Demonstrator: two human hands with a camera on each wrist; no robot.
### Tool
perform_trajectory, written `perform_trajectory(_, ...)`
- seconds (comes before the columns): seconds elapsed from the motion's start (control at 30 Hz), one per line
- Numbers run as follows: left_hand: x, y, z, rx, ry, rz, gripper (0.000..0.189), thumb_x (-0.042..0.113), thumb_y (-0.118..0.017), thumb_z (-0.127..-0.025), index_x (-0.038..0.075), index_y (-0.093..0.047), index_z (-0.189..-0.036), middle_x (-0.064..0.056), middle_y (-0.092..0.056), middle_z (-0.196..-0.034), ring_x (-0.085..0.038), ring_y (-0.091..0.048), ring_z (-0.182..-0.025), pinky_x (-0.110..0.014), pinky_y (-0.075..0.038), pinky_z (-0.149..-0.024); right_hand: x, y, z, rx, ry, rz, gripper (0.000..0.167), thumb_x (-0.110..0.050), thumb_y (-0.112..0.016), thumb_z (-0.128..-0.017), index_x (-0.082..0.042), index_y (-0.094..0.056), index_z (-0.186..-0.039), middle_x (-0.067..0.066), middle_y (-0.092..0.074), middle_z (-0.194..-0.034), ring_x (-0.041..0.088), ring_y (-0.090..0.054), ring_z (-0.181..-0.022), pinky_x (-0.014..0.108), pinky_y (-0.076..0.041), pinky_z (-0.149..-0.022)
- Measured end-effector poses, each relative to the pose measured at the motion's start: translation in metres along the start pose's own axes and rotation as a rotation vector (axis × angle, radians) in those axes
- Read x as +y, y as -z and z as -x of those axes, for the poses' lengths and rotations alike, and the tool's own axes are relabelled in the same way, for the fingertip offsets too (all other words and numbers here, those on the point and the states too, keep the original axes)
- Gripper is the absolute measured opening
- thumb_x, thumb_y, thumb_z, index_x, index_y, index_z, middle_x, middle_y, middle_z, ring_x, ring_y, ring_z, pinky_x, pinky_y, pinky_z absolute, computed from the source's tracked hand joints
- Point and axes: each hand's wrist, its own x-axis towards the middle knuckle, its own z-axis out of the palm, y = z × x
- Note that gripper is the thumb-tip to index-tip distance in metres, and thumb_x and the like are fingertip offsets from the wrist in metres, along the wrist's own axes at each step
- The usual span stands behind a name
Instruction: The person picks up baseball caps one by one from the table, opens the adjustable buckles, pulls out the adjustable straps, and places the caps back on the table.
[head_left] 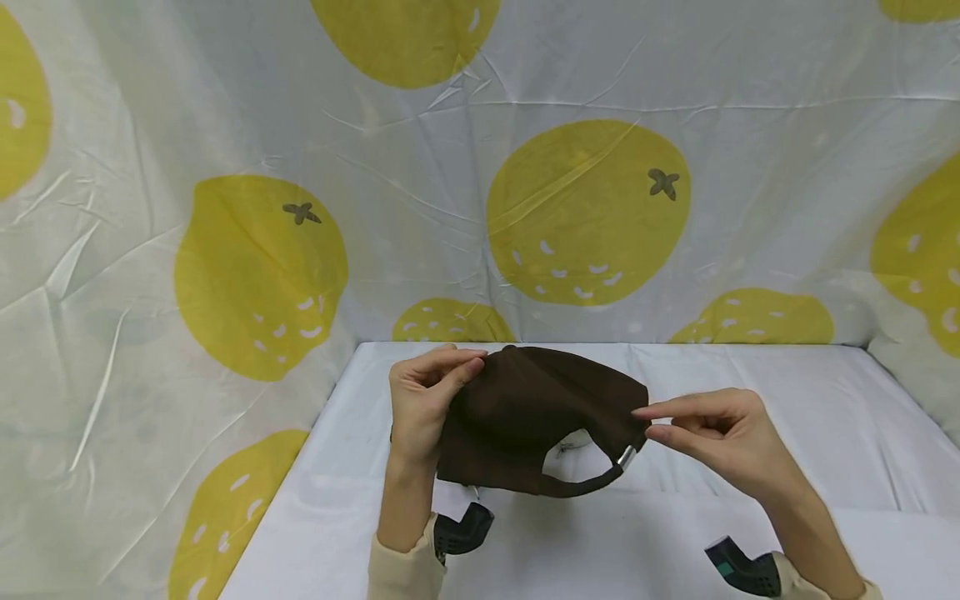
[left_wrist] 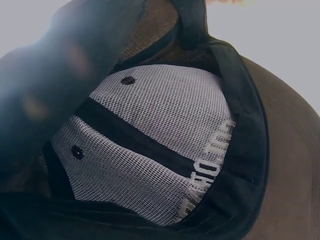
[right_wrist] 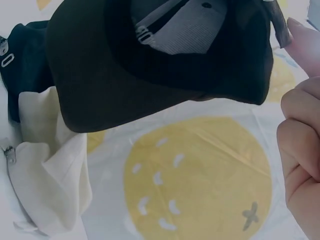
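Observation:
A dark brown baseball cap (head_left: 525, 408) hangs in the air above the white table, its back opening and strap facing me. My left hand (head_left: 422, 404) pinches the cap's left edge between thumb and fingers. At the opposite side, my right hand (head_left: 712, 425) pinches the back edge near the strap's metal buckle (head_left: 626, 457) with thumb and forefinger. In the left wrist view, white mesh lining (left_wrist: 165, 110) and a dark sweatband (left_wrist: 245, 150) show inside the cap. The brim (right_wrist: 115, 95) fills the upper left of the right wrist view.
A white-covered table (head_left: 765, 467) lies below the hands. Behind and to the left hangs a white cloth printed with yellow lemons (head_left: 588, 212). Small black devices (head_left: 465, 529) sit at both wrists. Cream cloth (right_wrist: 55, 170) shows at the right wrist view's left.

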Motion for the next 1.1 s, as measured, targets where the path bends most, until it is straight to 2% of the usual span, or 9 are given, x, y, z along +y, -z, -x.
perform_trajectory(0.2, 0.000, 0.002, -0.001, 0.002, -0.019, -0.018, 0.028, -0.006, -0.078, -0.086, 0.020, -0.085, -0.092, 0.005, -0.077, -0.081, -0.006, -0.062, -0.071, -0.017, -0.048, -0.067, 0.000, -0.001, 0.001, 0.005, -0.049, 0.013, 0.039, 0.030, -0.067, -0.077, 0.004, -0.079, -0.103, -0.002, -0.032, -0.052, 0.013, -0.020, -0.051, 0.028, -0.021, -0.043)
perform_trajectory(0.27, 0.001, 0.003, -0.001, 0.001, -0.018, -0.021, 0.027, -0.005, -0.078, -0.086, 0.020, -0.085, -0.092, 0.005, -0.077, -0.082, -0.006, -0.063, -0.072, -0.017, -0.049, -0.067, -0.003, 0.000, 0.002, 0.001, -0.078, 0.018, 0.037, 0.029, -0.067, -0.078, 0.003, -0.079, -0.101, -0.001, -0.037, -0.050, 0.014, -0.021, -0.050, 0.024, -0.030, -0.045)
perform_trajectory(0.4, 0.000, 0.002, -0.001, 0.005, -0.017, -0.008, 0.027, -0.008, -0.077, -0.086, 0.018, -0.085, -0.092, 0.004, -0.078, -0.084, -0.007, -0.064, -0.073, -0.017, -0.049, -0.067, -0.008, 0.003, 0.003, -0.003, -0.133, 0.047, 0.037, 0.028, -0.066, -0.080, -0.002, -0.080, -0.097, 0.001, -0.047, -0.051, 0.017, -0.025, -0.050, 0.026, -0.039, -0.050)
perform_trajectory(0.5, -0.001, 0.002, 0.000, -0.006, 0.007, 0.012, 0.027, -0.009, -0.076, -0.086, 0.016, -0.085, -0.092, 0.002, -0.078, -0.085, -0.008, -0.065, -0.074, -0.018, -0.050, -0.068, -0.010, 0.004, 0.004, 0.008, -0.112, 0.033, 0.039, 0.030, -0.065, -0.080, -0.002, -0.079, -0.096, 0.000, -0.041, -0.052, 0.016, -0.024, -0.051, 0.029, -0.032, -0.048)
perform_trajectory(0.63, -0.003, 0.002, 0.000, -0.056, 0.079, 0.035, 0.026, -0.008, -0.076, -0.087, 0.016, -0.085, -0.091, 0.002, -0.079, -0.088, -0.009, -0.070, -0.079, -0.019, -0.054, -0.070, -0.011, 0.004, 0.006, 0.025, -0.021, -0.050, 0.041, 0.034, -0.061, -0.077, 0.000, -0.077, -0.095, -0.001, -0.034, -0.054, 0.014, -0.022, -0.051, 0.030, -0.025, -0.045)
perform_trajectory(0.77, -0.003, 0.000, 0.000, -0.103, 0.174, 0.034, 0.024, -0.006, -0.076, -0.088, 0.017, -0.084, -0.091, 0.002, -0.080, -0.088, -0.009, -0.071, -0.081, -0.020, -0.056, -0.072, -0.011, 0.004, 0.006, 0.041, 0.037, -0.119, 0.042, 0.036, -0.059, -0.076, 0.003, -0.075, -0.095, 0.001, -0.036, -0.054, 0.012, -0.022, -0.052, 0.028, -0.021, -0.044)
perform_trajectory(0.97, -0.006, 0.000, 0.001, -0.125, 0.342, -0.025, 0.021, -0.002, -0.078, -0.088, 0.018, -0.084, -0.088, 0.005, -0.079, -0.083, -0.008, -0.070, -0.077, -0.020, -0.055, -0.070, -0.016, 0.001, 0.006, 0.078, 0.055, -0.167, 0.038, 0.035, -0.058, -0.079, 0.004, -0.074, -0.094, 0.000, -0.035, -0.056, 0.012, -0.022, -0.054, 0.028, -0.019, -0.044)
perform_trajectory(1.03, -0.008, -0.001, 0.001, -0.123, 0.382, -0.045, 0.017, 0.000, -0.079, -0.087, 0.016, -0.084, -0.088, 0.005, -0.080, -0.083, -0.009, -0.071, -0.079, -0.021, -0.055, -0.071, -0.018, -0.001, 0.005, 0.089, 0.062, -0.179, 0.036, 0.034, -0.057, -0.080, 0.005, -0.074, -0.093, 0.000, -0.035, -0.057, 0.012, -0.024, -0.055, 0.029, -0.019, -0.045)
perform_trajectory(1.1, -0.010, -0.002, 0.001, -0.125, 0.414, -0.067, 0.007, 0.002, -0.081, -0.087, 0.006, -0.084, -0.092, 0.003, -0.080, -0.083, -0.011, -0.071, -0.080, -0.022, -0.056, -0.071, -0.019, -0.003, 0.005, 0.098, 0.069, -0.193, 0.035, 0.034, -0.057, -0.081, 0.006, -0.073, -0.093, 0.001, -0.036, -0.058, 0.013, -0.025, -0.056, 0.029, -0.018, -0.045)
